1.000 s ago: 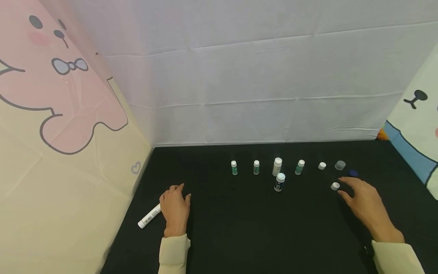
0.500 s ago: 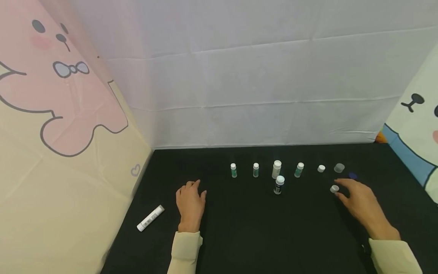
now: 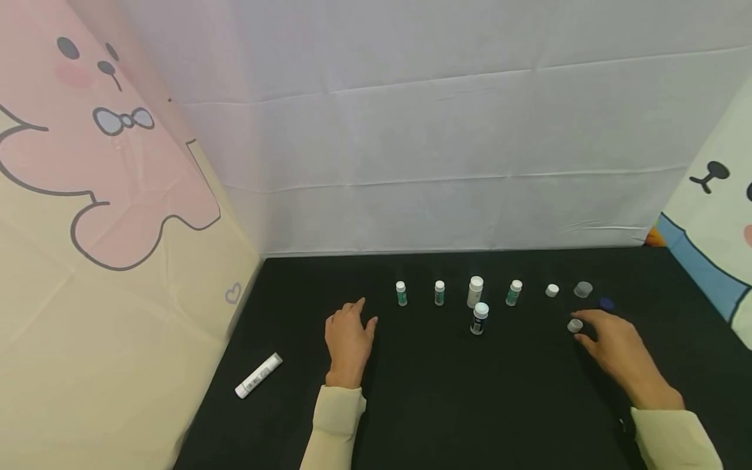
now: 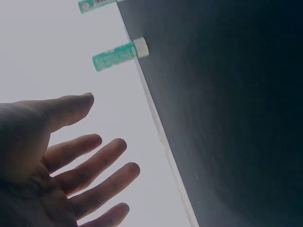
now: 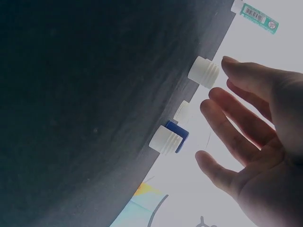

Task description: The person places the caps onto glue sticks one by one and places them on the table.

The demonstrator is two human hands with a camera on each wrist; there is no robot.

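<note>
Over the black tabletop, my left hand (image 3: 349, 339) has loosely spread fingers with nothing between them. In the left wrist view, a green-labelled vial (image 4: 116, 56) with a white cap lies beyond its thumb (image 4: 71, 109). On the right, the thumb and forefinger of my right hand (image 3: 617, 346) stand apart on either side of a small white cap (image 3: 575, 325), without a visible pinch. The right wrist view shows its fingers (image 5: 232, 130) spread, near ribbed white caps (image 5: 203, 72). Farther back are another white cap (image 3: 552, 290), a translucent cap (image 3: 583, 290) and a blue cap (image 3: 607, 304).
Small green-labelled vials (image 3: 401, 294) stand in a row toward the back, with a white bottle (image 3: 475, 292) among them. A dark-labelled bottle (image 3: 479, 318) stands in front. At left lies a white tube (image 3: 258, 376). Cloth walls (image 3: 411, 163) enclose the table.
My left hand has moved right and slightly away from me, leaving the white tube uncovered on the table. My right hand stays by the small white cap, barely moving.
</note>
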